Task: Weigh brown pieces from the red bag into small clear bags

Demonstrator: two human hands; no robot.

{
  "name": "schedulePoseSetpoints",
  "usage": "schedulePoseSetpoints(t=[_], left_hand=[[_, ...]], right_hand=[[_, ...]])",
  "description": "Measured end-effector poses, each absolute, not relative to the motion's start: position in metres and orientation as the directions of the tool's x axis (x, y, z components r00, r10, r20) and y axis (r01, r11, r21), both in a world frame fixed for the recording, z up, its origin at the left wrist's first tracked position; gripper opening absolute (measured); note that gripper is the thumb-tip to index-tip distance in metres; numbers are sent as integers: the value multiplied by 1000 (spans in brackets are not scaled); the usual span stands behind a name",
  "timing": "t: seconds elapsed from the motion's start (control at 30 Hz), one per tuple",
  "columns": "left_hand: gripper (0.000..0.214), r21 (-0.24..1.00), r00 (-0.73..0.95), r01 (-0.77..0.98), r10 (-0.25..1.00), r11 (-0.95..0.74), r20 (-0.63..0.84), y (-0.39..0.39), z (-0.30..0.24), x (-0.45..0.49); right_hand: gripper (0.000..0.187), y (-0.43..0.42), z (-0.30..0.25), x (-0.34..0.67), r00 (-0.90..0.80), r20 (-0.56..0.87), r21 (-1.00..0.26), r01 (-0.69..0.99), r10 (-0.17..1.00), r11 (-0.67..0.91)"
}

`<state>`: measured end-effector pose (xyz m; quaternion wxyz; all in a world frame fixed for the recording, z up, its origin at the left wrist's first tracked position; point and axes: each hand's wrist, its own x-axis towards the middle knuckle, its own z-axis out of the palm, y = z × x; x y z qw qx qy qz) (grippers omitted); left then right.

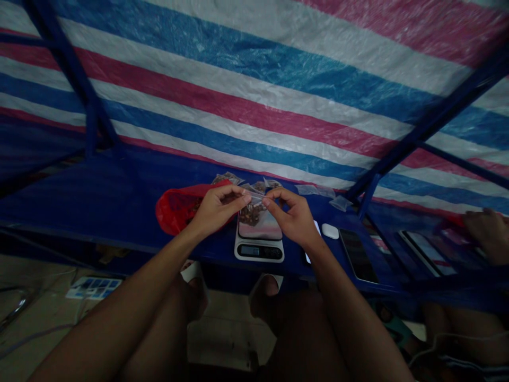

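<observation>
My left hand (217, 209) and my right hand (290, 215) both pinch the top edge of a small clear plastic bag (253, 209) holding dark brown bits. The bag hangs just above the platform of a small white digital scale (259, 245) on the blue table. A red plastic bag (175, 209) lies open just left of my left hand, with brown material showing inside.
Several small clear filled bags (234, 180) lie behind the scale, and empty clear bags (330, 195) to the right. A white earbud case (330, 231) and a dark phone (358, 255) lie right of the scale. Another person's hand (487, 231) rests at the far right. A power strip (93, 287) lies on the floor.
</observation>
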<state>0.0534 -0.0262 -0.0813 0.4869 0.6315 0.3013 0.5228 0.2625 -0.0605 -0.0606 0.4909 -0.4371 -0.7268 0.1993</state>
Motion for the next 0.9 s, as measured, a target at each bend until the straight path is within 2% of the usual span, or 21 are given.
schedulePoseSetpoints(t=[0.2, 0.6, 0.77, 0.9], left_hand=[[29, 912, 278, -129, 868, -390, 411, -26, -81, 52], [33, 934, 276, -80, 892, -348, 356, -31, -81, 57], [28, 919, 305, -67, 869, -388, 389, -31, -80, 55], [25, 913, 329, -75, 855, -401, 402, -31, -78, 54]], right_hand=[[9, -60, -61, 261, -159, 545, -725, 405, 824, 557], [17, -62, -62, 252, -193, 540, -705, 427, 819, 566], [16, -61, -65, 251, -215, 585, -677, 402, 782, 616], [18, -61, -64, 251, -207, 568, -688, 412, 797, 598]])
